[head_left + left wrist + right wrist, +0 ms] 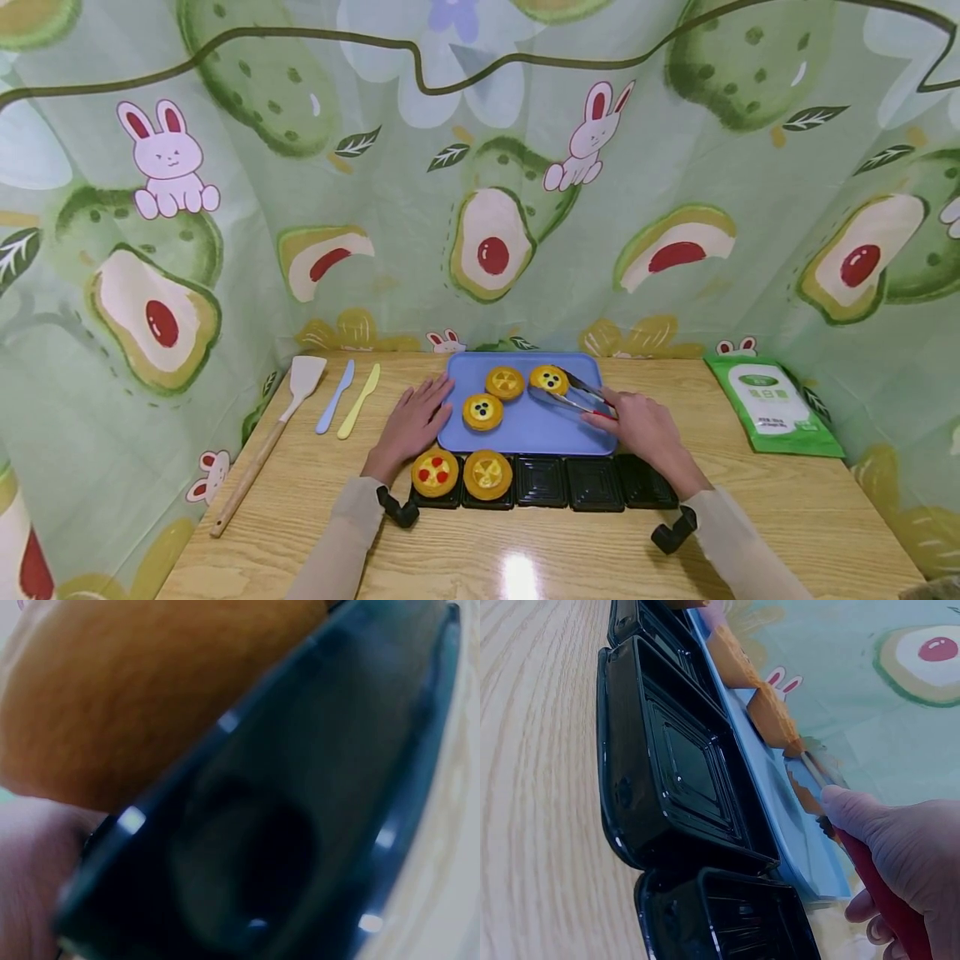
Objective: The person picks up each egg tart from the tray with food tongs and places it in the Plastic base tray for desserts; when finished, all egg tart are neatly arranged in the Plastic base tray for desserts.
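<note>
Head: our left hand [417, 418] lies flat at the tray's [525, 427] left edge, likely steadying it; our right hand [641, 427] grips tongs [558, 399] straddling a tart [549, 380] on the tray. Left wrist: a black box [262, 825] mostly hides that hand. Right wrist: boxes [690, 772] line the tray, probably shortening reach.

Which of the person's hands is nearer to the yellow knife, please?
Left. The left hand is to the right of the yellow knife, by the left edge of the blue tray; the right hand is farther, at the tray's right side, holding tongs.
</note>
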Tool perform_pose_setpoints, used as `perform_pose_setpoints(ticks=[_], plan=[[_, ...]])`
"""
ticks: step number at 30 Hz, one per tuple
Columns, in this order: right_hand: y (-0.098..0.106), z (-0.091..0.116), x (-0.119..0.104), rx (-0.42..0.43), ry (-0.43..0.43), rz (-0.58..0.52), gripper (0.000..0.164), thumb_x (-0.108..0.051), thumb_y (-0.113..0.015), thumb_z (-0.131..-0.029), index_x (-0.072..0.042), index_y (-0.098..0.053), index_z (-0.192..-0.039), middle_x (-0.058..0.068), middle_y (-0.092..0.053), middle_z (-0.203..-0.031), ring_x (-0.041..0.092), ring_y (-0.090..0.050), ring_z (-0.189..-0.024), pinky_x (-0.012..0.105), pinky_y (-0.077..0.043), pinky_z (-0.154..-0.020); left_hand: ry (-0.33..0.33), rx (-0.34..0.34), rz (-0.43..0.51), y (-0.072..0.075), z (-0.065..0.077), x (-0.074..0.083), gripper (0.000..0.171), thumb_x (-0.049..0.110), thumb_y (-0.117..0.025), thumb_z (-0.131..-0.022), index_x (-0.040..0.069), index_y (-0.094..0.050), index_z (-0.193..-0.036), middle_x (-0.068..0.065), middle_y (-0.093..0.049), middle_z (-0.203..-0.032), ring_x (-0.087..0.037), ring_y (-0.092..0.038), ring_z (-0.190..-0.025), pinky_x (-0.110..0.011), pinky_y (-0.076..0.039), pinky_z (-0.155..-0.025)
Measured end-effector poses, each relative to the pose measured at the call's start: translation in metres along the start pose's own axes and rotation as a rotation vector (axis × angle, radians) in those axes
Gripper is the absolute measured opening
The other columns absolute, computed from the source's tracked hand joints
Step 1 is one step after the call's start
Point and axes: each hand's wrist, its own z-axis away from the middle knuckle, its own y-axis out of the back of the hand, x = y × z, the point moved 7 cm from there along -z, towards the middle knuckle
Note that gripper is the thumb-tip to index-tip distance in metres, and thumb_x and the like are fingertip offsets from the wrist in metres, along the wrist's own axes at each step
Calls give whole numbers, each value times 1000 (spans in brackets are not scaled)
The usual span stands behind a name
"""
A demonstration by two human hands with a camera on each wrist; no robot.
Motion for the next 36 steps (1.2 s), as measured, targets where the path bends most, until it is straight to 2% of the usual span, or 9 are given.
perform_pose_setpoints(ticks=[4, 9, 19, 24, 32, 36], plan=[[3, 3, 0, 2, -10, 5, 51, -58, -78, -88, -15, -51, -81, -3, -35, -61, 15, -39, -51, 29, -23, -48, 3, -8, -4, -3, -1, -3, 60, 48, -37, -112, 25, -31, -167, 4, -26, -172, -28, -21, -160, -58, -11, -128], [4, 7, 0, 12, -12, 11, 50, -57, -78, -88, -15, -51, -82, -3, -35, -60, 15, -39, -50, 29, -23, -47, -9, 13, 8, 0, 0, 0, 59, 44, -41, -112, 20, -36, -165, -2, -31, -171, -34, -26, -158, -62, -14, -126], [14, 20, -4, 71, 34, 26, 47, -55, -78, -89, -12, -61, -92, -4, -36, -60, 13, -38, -48, 29, -23, -43, -15, 17, -1, -2, -1, -1, 59, 45, -39, -112, 20, -35, -165, -1, -30, -171, -34, -26, -158, -62, -15, -125], [19, 28, -7, 82, 47, 32, 47, -54, -79, -89, -11, -60, -89, -5, -35, -61, 13, -37, -49, 28, -22, -44, -11, 10, -1, -3, -1, -2, 59, 46, -39, -112, 22, -35, -165, 0, -30, -171, -33, -25, -158, -62, -15, -126], [27, 43, -15, 95, 60, 58, 49, -56, -78, -89, -10, -69, -105, -7, -35, -62, 11, -34, -49, 26, -20, -46, -2, -13, -5, -5, -1, -5, 60, 50, -36, -112, 25, -31, -167, 4, -26, -172, -29, -21, -160, -59, -13, -127], [32, 51, -20, 96, 69, 68, 52, -56, -78, -88, -10, -71, -110, -7, -37, -62, 10, -33, -49, 26, -21, -45, -3, -10, -8, -4, -1, -3, 60, 48, -36, -112, 23, -32, -166, 1, -27, -172, -31, -22, -159, -60, -14, -127]])
